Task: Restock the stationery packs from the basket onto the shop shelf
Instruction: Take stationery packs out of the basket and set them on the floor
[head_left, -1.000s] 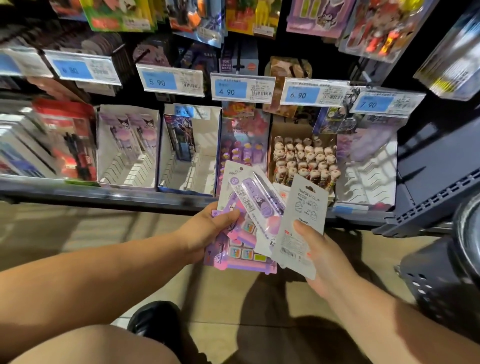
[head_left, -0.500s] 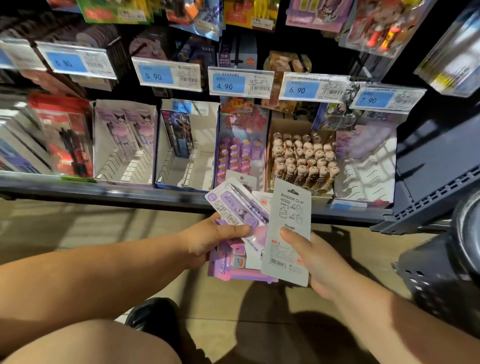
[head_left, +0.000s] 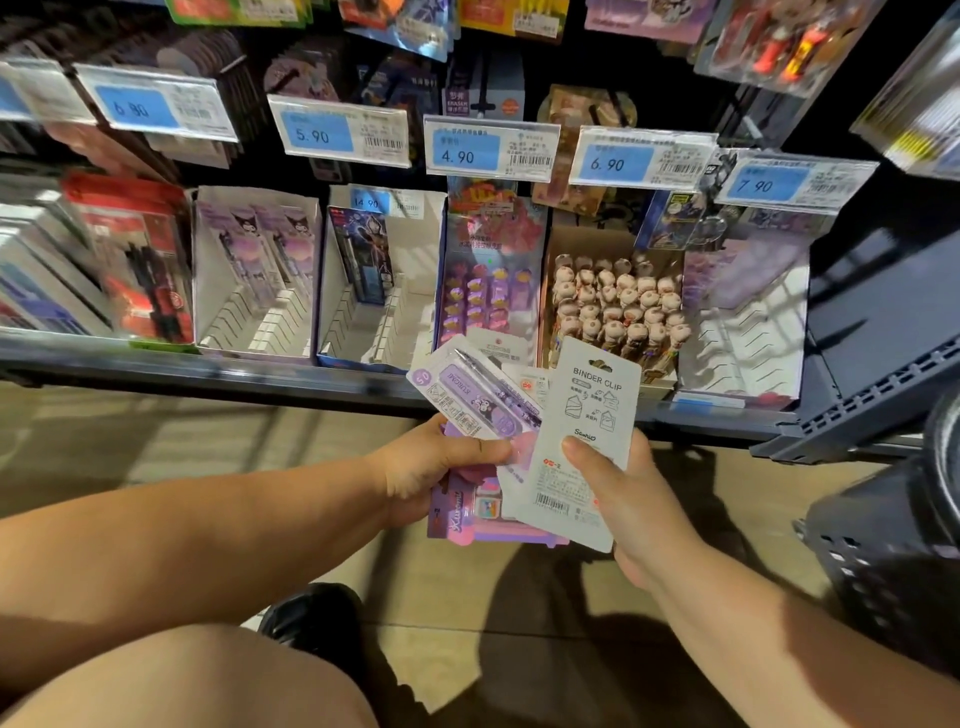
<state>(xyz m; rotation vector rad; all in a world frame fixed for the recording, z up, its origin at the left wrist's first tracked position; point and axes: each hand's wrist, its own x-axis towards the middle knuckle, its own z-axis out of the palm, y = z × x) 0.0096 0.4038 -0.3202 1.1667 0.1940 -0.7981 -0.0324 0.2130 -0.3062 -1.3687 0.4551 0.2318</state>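
Note:
My left hand (head_left: 428, 470) grips a fan of purple stationery packs (head_left: 467, 506), its thumb across a purple pen pack (head_left: 470, 397) on top. My right hand (head_left: 621, 496) holds a white binder clip pack (head_left: 584, 441) with the thumb pressed on its printed back. Both hands hover just below the front edge of the shop shelf (head_left: 218, 371). Part of the dark basket (head_left: 883, 551) shows at the right edge.
On the shelf stand white display boxes: one with purple pens (head_left: 260, 270), one with a single dark pen pack (head_left: 382, 280), one with character-topped pens (head_left: 615, 306), and a nearly bare one (head_left: 743, 322) at right. Blue price tags (head_left: 491, 150) hang above. My knee and shoe are below.
Both hands have lowered the packs slightly. The purple pen pack has tilted flatter to the left under my left thumb. The binder clip pack has turned more upright.

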